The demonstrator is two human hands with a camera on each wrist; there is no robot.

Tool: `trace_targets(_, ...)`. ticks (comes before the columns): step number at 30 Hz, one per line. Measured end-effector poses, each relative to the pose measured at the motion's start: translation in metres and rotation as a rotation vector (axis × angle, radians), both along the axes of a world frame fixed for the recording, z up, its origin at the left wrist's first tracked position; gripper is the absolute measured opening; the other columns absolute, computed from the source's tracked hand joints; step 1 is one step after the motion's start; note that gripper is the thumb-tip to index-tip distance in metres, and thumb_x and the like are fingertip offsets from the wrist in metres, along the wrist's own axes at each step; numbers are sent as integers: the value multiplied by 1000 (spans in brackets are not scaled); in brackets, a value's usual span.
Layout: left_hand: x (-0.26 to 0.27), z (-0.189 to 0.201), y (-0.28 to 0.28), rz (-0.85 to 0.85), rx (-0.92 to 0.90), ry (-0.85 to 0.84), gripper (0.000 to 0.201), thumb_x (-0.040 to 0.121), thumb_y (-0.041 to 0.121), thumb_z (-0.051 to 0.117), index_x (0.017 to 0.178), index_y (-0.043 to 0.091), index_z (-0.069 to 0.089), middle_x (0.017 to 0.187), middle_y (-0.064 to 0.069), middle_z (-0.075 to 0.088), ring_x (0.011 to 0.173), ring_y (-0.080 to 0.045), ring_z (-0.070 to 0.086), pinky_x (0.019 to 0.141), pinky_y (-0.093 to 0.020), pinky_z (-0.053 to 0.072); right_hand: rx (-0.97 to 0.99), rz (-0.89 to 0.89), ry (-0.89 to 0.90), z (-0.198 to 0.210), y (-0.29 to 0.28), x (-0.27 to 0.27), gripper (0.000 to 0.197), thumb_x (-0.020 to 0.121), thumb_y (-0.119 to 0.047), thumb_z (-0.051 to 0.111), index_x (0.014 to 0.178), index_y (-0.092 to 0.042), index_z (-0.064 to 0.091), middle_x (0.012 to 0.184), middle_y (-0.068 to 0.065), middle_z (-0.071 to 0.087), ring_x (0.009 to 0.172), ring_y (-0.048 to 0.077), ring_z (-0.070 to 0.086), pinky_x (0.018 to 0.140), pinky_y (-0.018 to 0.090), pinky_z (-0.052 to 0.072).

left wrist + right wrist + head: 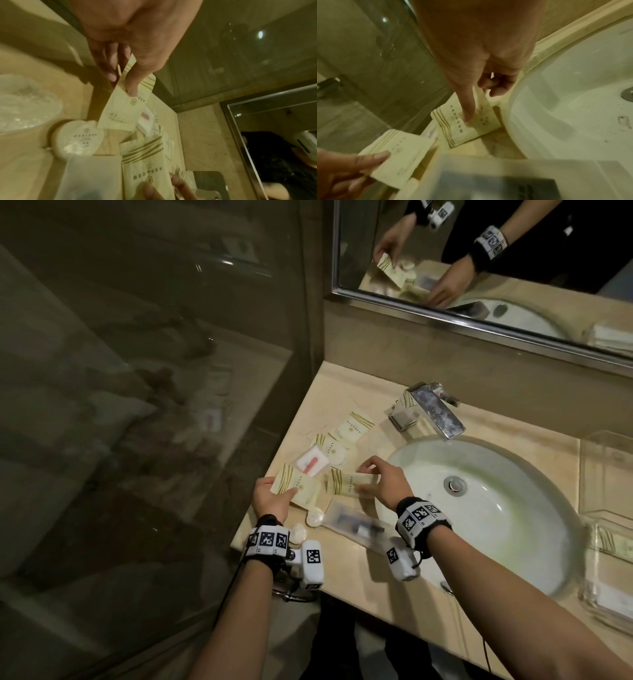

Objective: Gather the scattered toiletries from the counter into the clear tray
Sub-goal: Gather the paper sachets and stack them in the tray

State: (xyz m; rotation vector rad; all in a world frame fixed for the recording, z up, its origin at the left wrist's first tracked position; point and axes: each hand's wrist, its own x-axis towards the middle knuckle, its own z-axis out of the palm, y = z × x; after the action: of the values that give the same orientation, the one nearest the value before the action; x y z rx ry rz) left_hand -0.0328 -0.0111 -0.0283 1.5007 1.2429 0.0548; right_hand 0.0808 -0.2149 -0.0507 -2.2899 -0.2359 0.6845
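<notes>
My left hand pinches a cream striped packet between thumb and fingers just above the counter's left front; the left wrist view shows the thumb on that packet. Beside the basin, my right hand pinches a second cream packet, thumb on top of the packet. More cream packets and a clear sachet with a pink item lie behind. Two round soaps and a long clear toothbrush pouch lie in front. The clear tray stands far right.
A white basin fills the counter's middle, between my hands and the tray. A chrome faucet stands behind it. A glass partition runs along the counter's left edge and a mirror hangs above.
</notes>
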Motion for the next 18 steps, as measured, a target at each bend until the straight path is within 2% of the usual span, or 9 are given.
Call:
trace_targets(2,-1,10,0,-18,9,-20,42,76,1,76,114,3,59,111,-17,69,99,-33,68,86,-44,57,57,-29,-14,6,-6,3,27,75,-15,82,97,-15,66,94,1,65,81,16,59,56,7,39)
trace_targets(3,-1,15,0,-22,5,-40,38,78,2,75,113,2,61,109,-16,70,98,-32,69,85,-42,58,80,-41,-22,9,-11,5,25,75,-18,81,97,-14,68,94,1,66,77,14,57,54,8,39)
trace_targets(7,4,41,-21,-49,-20,-151,24,79,6,74,102,9,69,99,-9,73,93,-24,70,87,-44,58,174,-114,-75,31,-38,10,27,76,-23,81,100,-15,70,91,-2,66,68,2,52,56,4,39)
trace_targets(10,16,63,-55,-130,-28,-256,17,79,7,74,94,15,70,96,-6,74,91,-22,71,84,-38,59,250,-190,-105,49,-71,10,26,75,-23,82,98,-19,70,80,-10,64,64,-1,51,57,6,39)
trace_targets(12,26,75,-82,-200,-27,-295,21,80,8,74,101,10,69,100,-7,74,92,-22,70,82,-34,59,280,-214,-111,61,-100,9,24,76,-24,82,96,-22,70,78,-13,63,59,-5,52,56,8,38)
trace_targets(15,45,82,-125,-286,-22,-298,41,76,18,79,114,10,65,106,-6,73,96,-20,69,89,-36,56,313,-277,-106,70,-153,6,23,77,-22,81,96,-21,70,78,-13,64,59,-6,52,55,9,38)
trace_targets(18,60,90,-181,-363,-49,-328,41,78,17,78,116,9,64,102,-5,74,92,-19,70,90,-36,55,315,-374,-107,81,-216,-2,24,78,-20,80,99,-18,70,79,-10,63,57,-5,53,55,7,39)
